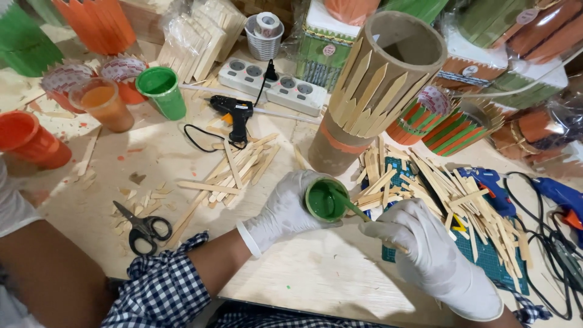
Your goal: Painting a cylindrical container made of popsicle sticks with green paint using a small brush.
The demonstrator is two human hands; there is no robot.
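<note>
Round green paint cup (326,200), white-gloved hands (285,209)

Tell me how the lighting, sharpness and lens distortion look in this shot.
Head view: bright, even light, soft shadows under the white-gloved left hand and white-gloved right hand; centre sharp; wide-angle bending at the edges; glare on the clear plastic wrapping.
</note>
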